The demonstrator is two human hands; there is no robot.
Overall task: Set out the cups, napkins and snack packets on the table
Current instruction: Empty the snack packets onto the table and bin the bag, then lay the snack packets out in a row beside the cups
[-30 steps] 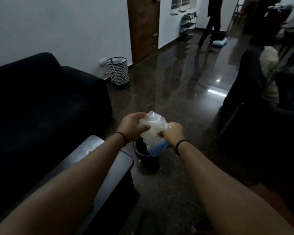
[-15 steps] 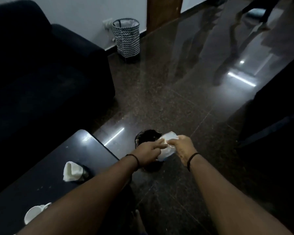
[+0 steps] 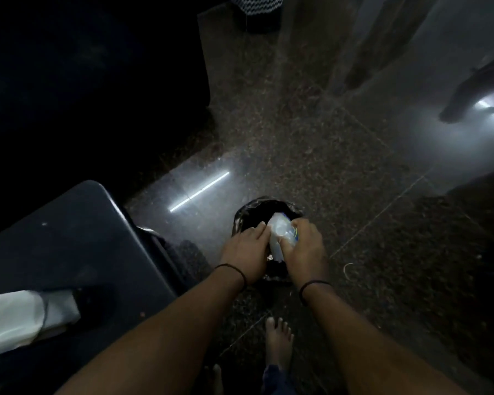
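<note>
While both hands meet over the black bin (image 3: 264, 208) at 6 o'clock:
Packet: snack packet (image 3: 281, 233), crumpled clear plastic, blue-yellow print, above the bin.
Right hand (image 3: 304, 252): fingers curled, gripping it.
Left hand (image 3: 247, 249): fingers straight, together, touching it.

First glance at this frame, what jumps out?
Both hands meet at centre over a small black bin on the floor: the right hand grips a crumpled clear plastic bag, and the left hand touches it. At lower left, white napkins lie on the dark table.
</note>
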